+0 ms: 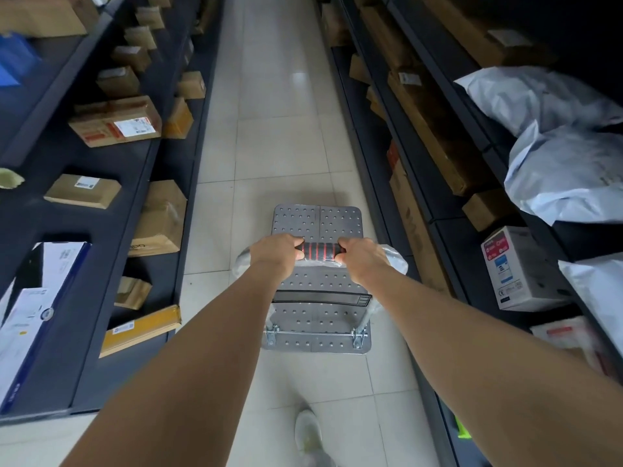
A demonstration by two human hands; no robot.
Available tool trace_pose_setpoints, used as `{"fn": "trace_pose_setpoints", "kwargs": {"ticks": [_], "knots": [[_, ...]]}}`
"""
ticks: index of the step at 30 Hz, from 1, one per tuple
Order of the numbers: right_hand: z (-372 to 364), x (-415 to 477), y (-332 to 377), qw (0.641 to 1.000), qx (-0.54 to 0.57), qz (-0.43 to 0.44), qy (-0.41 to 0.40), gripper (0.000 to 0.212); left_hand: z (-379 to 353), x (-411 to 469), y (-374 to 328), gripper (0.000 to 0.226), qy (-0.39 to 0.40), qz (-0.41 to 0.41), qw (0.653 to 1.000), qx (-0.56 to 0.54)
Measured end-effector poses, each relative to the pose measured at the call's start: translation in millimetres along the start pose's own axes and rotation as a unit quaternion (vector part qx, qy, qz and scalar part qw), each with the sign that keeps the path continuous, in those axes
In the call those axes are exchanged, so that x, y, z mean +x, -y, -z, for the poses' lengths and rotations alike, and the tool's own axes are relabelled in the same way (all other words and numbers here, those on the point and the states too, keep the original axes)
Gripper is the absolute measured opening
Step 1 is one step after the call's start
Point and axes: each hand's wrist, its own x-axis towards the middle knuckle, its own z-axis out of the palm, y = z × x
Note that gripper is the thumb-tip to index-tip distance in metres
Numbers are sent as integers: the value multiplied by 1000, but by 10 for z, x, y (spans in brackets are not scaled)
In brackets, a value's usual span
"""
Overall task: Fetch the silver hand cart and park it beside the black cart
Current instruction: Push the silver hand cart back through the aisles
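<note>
Mid-aisle on the pale tiled floor [279, 129]: silver hand cart with dimpled metal platform [317, 220], set lengthways along the aisle. Wider strip of bare tile along its left edge than along its right; right edge close to the base of the dark right-hand shelving [397, 183], not touching. Open tiles beyond the far edge, all the way up the aisle.

Black foam handle with red rings [319, 251] above the middle of the platform, with clear plastic wrap on the frame at either side. Left hand [278, 252] curled round the handle's left end, right hand [362, 256] curled round its right end, both arms stretched forward.

Dark left-hand shelving [158, 210] stocked with brown cardboard boxes [114, 124]. White plastic mail bags [556, 156] on the right shelves. Pale shoe [308, 431] on the near tiles, behind the cart.
</note>
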Motion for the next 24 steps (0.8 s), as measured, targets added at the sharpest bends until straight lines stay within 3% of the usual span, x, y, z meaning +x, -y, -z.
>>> {"fn": "trace_pose_setpoints", "kwargs": {"ticks": [7,11,16,20,24], "knots": [[159,470,226,1000,6,1,4,37,179,453,217,60,-40,9,999,-1],[256,696,296,1000,3,-1,-3,36,279,723,277,44,-51,-14,999,1],[385,935,304,1000,8,-3,-4,37,359,1036,302,53,-59,-15,998,15],[476,1096,255,1000,13,-3,2,43,488,1120,228,39,-54,-25,998,-5],[553,1256,149,1000,30,0,-6,34,557,1235,112,27,-52,-27,998,-31]]}}
